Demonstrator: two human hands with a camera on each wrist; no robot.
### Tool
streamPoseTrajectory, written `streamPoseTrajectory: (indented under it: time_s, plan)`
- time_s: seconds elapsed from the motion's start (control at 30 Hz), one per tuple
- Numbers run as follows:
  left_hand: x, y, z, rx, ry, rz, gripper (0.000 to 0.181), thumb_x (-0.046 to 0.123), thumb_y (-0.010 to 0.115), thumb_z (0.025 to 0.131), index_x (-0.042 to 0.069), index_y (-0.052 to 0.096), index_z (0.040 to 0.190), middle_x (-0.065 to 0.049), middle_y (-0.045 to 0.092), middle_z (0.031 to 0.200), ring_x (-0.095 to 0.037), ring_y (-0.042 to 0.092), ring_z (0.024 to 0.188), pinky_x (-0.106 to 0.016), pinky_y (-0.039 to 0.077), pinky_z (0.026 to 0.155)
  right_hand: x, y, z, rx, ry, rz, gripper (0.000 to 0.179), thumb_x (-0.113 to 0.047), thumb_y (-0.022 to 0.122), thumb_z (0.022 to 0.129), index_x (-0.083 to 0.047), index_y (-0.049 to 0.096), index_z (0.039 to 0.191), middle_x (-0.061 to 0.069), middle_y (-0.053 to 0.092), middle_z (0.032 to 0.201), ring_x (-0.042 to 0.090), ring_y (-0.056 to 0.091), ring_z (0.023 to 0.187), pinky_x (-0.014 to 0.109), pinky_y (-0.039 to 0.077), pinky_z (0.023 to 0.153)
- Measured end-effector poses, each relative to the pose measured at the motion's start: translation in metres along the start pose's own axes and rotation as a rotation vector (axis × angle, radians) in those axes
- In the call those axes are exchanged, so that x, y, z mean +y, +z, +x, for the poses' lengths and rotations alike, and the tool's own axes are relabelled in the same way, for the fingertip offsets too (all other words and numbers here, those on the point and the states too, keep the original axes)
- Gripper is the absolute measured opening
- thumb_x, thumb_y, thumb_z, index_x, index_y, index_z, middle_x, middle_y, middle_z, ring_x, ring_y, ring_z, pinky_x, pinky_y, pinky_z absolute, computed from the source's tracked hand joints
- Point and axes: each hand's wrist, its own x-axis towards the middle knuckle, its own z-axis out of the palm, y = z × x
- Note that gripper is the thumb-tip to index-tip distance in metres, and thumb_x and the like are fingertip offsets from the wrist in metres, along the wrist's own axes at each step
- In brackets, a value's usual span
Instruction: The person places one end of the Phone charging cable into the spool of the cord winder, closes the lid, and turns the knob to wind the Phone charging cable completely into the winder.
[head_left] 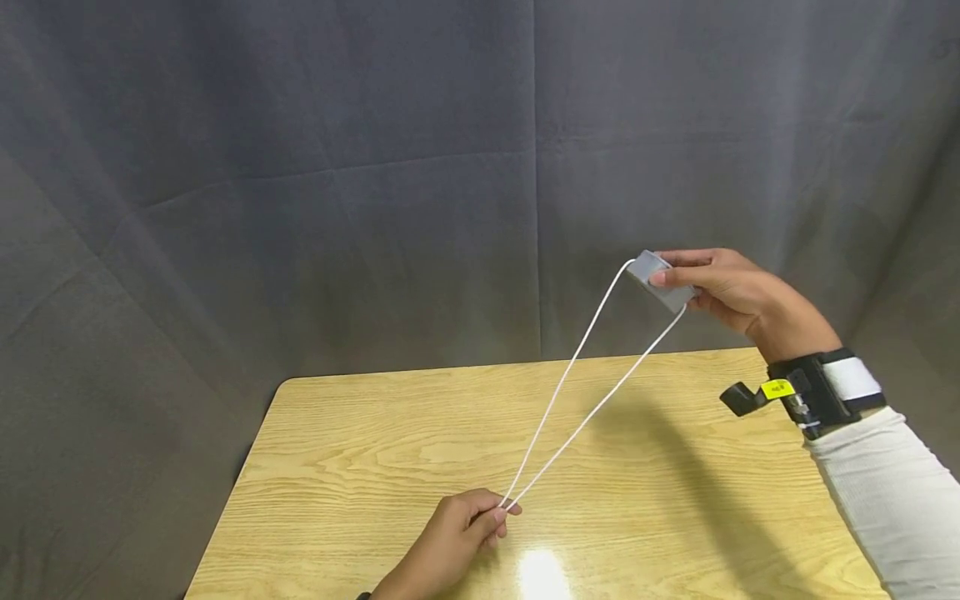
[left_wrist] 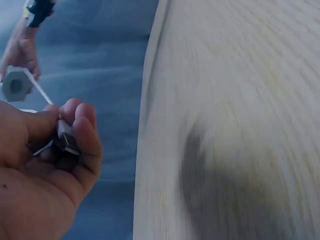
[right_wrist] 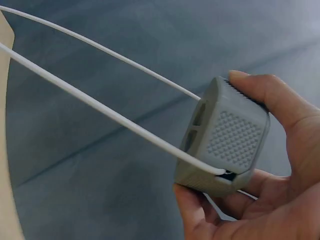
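High over the back edge of the table, my right hand [head_left: 738,292] grips a grey cable winder [right_wrist: 235,140], thumb on one side and fingers on the other. Its sides are textured, and slots show in its face. Two stretches of white cable [right_wrist: 100,106] come out of it, one from each end, and run down to my left hand [head_left: 457,533]. Low over the front of the table, that hand pinches both stretches together between thumb and fingers. In the left wrist view a USB plug [left_wrist: 69,142] on the cable sits within the curled fingers.
Beneath both hands is a light wood-grain table [head_left: 360,450] with rounded corners. A dark grey curtain [head_left: 375,208] hangs behind it and along the left side. A black wrist strap [head_left: 817,392] with a yellow tag is on the right wrist.
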Motion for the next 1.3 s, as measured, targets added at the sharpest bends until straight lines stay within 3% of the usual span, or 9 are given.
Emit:
streamPoseTrajectory:
  time_s: [0.07,0.27,0.47,0.73,0.93,1.03,1.17,1.27,1.3]
  plan:
    - [0.000,0.002,0.000,0.002,0.027,0.034,0.024,0.015,0.056,0.106,-0.002,0.072,0.109,-0.011,0.069,0.100,-0.006,0.062,0.080,-0.020,0.061,0.076,-0.015,0.008,-0.008,0.017,-0.043,-0.030,0.037,-0.019,0.072,0.096,-0.025,0.067,0.132,-0.007,0.062,0.114,0.011,0.056,0.101,0.019,0.052,0.080]
    - [-0.002,0.010,0.002,0.008,0.021,0.102,0.022,0.017,0.059,0.105,0.001,0.073,0.111,-0.006,0.072,0.109,-0.004,0.065,0.095,-0.021,0.059,0.092,-0.053,0.035,-0.034,-0.027,-0.184,-0.132,0.057,-0.010,0.073,0.093,-0.008,0.054,0.147,-0.003,0.065,0.117,0.017,0.059,0.105,0.020,0.054,0.088]
    - [-0.005,0.015,0.004,-0.020,0.063,0.120,0.025,0.021,0.061,0.104,0.002,0.071,0.117,-0.007,0.074,0.119,-0.003,0.063,0.101,-0.023,0.059,0.093,-0.079,0.057,-0.058,-0.077,-0.263,-0.161,0.055,-0.005,0.074,0.090,-0.014,0.061,0.142,0.002,0.065,0.125,0.022,0.061,0.109,0.025,0.058,0.085]
    - [0.005,0.011,0.008,-0.048,0.023,0.142,0.053,0.032,0.061,0.104,0.008,0.048,0.149,-0.005,0.069,0.135,-0.030,0.060,0.124,-0.059,0.053,0.105,-0.101,0.082,-0.085,-0.050,-0.370,-0.257,0.063,-0.003,0.082,0.084,-0.017,0.062,0.142,0.002,0.066,0.128,0.022,0.064,0.105,0.023,0.059,0.083]
    - [0.022,0.002,0.007,0.031,0.072,0.122,0.070,0.039,0.062,0.103,0.010,0.031,0.159,-0.009,0.050,0.156,-0.047,0.048,0.138,-0.070,0.043,0.110,-0.111,0.099,-0.099,0.013,-0.493,-0.415,0.073,-0.009,0.091,0.076,-0.024,0.062,0.141,-0.001,0.067,0.130,0.020,0.063,0.102,0.018,0.054,0.081]
    - [0.041,-0.003,0.001,0.135,0.133,0.100,0.074,0.036,0.064,0.102,0.012,0.026,0.161,-0.003,0.041,0.163,-0.040,0.043,0.145,-0.063,0.036,0.119,-0.109,0.108,-0.103,0.008,-0.540,-0.482,0.079,-0.013,0.095,0.071,-0.024,0.061,0.141,-0.003,0.069,0.128,0.018,0.063,0.100,0.018,0.053,0.079]
    - [0.080,-0.015,-0.011,0.291,0.340,0.079,0.075,0.021,0.067,0.100,0.015,0.025,0.162,-0.002,0.035,0.166,-0.030,0.037,0.151,-0.044,0.033,0.125,-0.101,0.118,-0.105,-0.013,-0.595,-0.554,0.084,-0.020,0.099,0.065,-0.025,0.060,0.140,-0.007,0.069,0.126,0.013,0.059,0.100,0.019,0.052,0.079]
    - [0.109,-0.026,-0.018,0.360,0.533,0.040,0.075,0.014,0.069,0.099,0.016,0.028,0.161,-0.008,0.037,0.165,-0.028,0.036,0.153,-0.033,0.034,0.125,-0.092,0.126,-0.103,-0.038,-0.629,-0.608,0.086,-0.029,0.100,0.063,-0.024,0.061,0.139,-0.010,0.069,0.124,0.009,0.059,0.100,0.022,0.053,0.079]
    - [0.118,-0.029,-0.019,0.368,0.565,0.019,0.074,0.014,0.069,0.099,0.018,0.029,0.161,-0.007,0.039,0.165,-0.026,0.037,0.153,-0.029,0.033,0.125,-0.089,0.129,-0.102,-0.050,-0.632,-0.628,0.087,-0.033,0.100,0.063,-0.024,0.060,0.139,-0.011,0.069,0.124,0.008,0.059,0.101,0.023,0.054,0.080]
